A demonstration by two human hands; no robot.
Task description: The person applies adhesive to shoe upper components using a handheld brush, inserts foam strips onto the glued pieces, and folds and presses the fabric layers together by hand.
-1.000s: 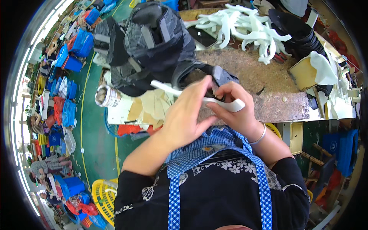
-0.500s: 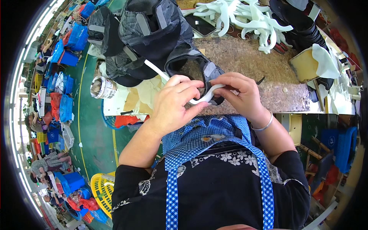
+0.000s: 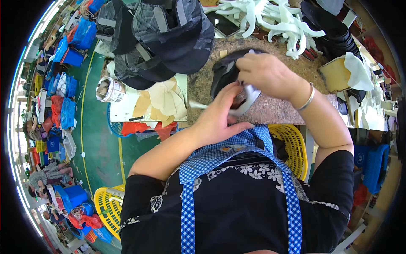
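Note:
A black shoe upper (image 3: 223, 70) lies on the worn board in front of me. A curved white foam strip (image 3: 247, 106) runs along its near rim, and the strip's loose end sticks out left past my wrist. My left hand (image 3: 222, 108) closes on strip and rim, fingers at the opening and thumb stretched along the near side. Over the right part of the upper, my right hand (image 3: 266, 76) is closed with bent fingers pinching the strip at the rim. Its fingertips are partly hidden.
More black uppers (image 3: 173, 38) are heaped at the far left. Behind the board (image 3: 292, 93) lies a pile of white foam strips (image 3: 270, 23). A smeared pot (image 3: 111, 90) stands left beside beige paper-like pieces (image 3: 163, 99). A yellow basket (image 3: 296, 148) sits below the right table edge.
My right hand has moved up and farther away, to the upper's far part. The upper has turned and shifted right, clear of the heap. My left hand has moved right with it.

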